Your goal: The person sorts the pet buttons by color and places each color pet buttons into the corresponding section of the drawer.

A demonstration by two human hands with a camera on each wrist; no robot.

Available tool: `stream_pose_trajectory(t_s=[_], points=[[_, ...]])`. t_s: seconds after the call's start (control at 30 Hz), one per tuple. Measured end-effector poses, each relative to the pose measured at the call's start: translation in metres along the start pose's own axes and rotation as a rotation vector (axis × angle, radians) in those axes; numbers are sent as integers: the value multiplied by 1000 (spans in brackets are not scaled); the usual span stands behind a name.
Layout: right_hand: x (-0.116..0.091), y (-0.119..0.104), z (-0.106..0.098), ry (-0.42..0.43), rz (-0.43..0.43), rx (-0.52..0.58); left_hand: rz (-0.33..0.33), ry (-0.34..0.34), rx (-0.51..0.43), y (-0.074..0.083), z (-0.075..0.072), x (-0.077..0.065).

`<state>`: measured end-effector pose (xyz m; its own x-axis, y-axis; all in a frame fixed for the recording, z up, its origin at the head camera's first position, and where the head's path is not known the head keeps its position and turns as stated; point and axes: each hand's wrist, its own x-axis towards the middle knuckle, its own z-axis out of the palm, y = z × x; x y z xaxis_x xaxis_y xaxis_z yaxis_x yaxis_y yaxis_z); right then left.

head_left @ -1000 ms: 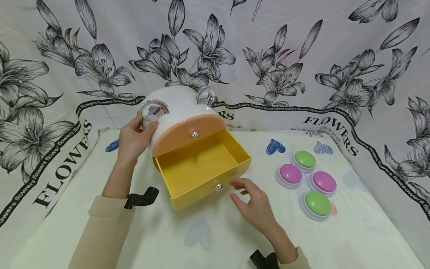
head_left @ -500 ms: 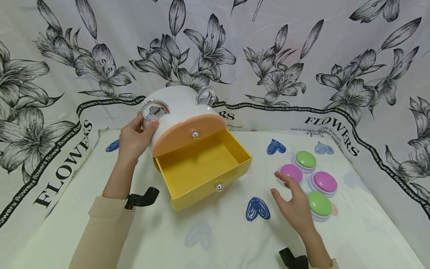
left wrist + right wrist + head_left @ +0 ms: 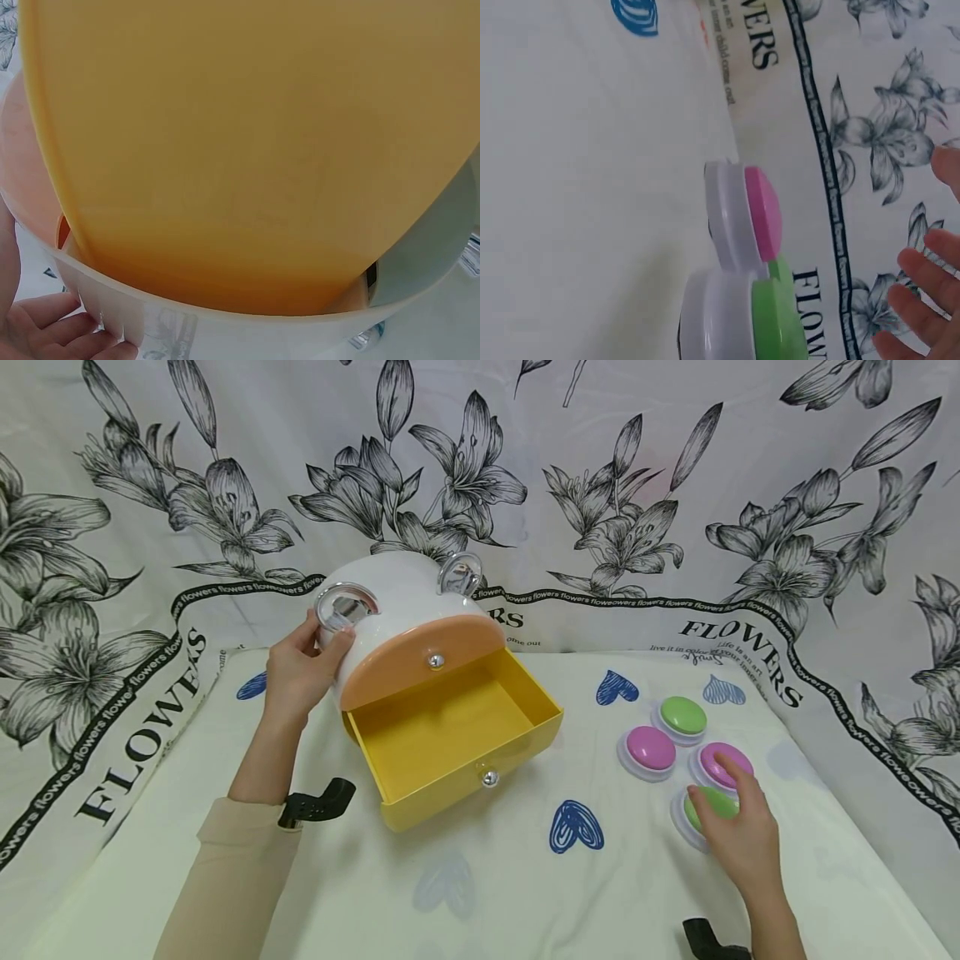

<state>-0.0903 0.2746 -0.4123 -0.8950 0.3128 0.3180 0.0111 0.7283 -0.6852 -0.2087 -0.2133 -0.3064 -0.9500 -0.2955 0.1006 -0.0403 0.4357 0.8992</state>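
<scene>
A white, rounded drawer box (image 3: pixel 397 577) stands left of centre, with an orange upper front (image 3: pixel 420 660) and a yellow lower drawer (image 3: pixel 457 718) pulled out. My left hand (image 3: pixel 300 668) holds the box's left side, thumb by a chrome ring (image 3: pixel 347 606). In the left wrist view its fingers (image 3: pixel 67 326) touch the white shell. My right hand (image 3: pixel 738 831) is over the nearest green push button (image 3: pixel 708 806), thumb and fingers spread; contact cannot be made out. Two pink push buttons (image 3: pixel 651 749) and another green push button (image 3: pixel 683 717) sit close by on pale bases.
The table is covered with a white cloth (image 3: pixel 495 893) printed with hearts. Behind it hangs a flower-patterned curtain (image 3: pixel 600 468). A second chrome ring (image 3: pixel 459 575) projects from the box's right side. The drawer has a round silver knob (image 3: pixel 490 777).
My right hand has moved right from beside the drawer's knob to above the near green push button. My left hand and the drawer box have stayed in place.
</scene>
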Motion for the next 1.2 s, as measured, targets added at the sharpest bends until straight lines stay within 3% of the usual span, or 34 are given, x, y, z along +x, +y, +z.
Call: stream_pose_trajectory(t_s=[0.2,0.57,0.83,1.2], points=[[1,20,-9,-100,75,-48,-10,-7,2,1,1,1],[-5,42,-8,-171,90,-99,-7,-14,-6,3,1,-1],[-4,61,-4,-312,120,-149,-4,-9,6,2,1,0],[-8,62,-1,-343,157,-191,-13,-13,-6,2,-1,-2]])
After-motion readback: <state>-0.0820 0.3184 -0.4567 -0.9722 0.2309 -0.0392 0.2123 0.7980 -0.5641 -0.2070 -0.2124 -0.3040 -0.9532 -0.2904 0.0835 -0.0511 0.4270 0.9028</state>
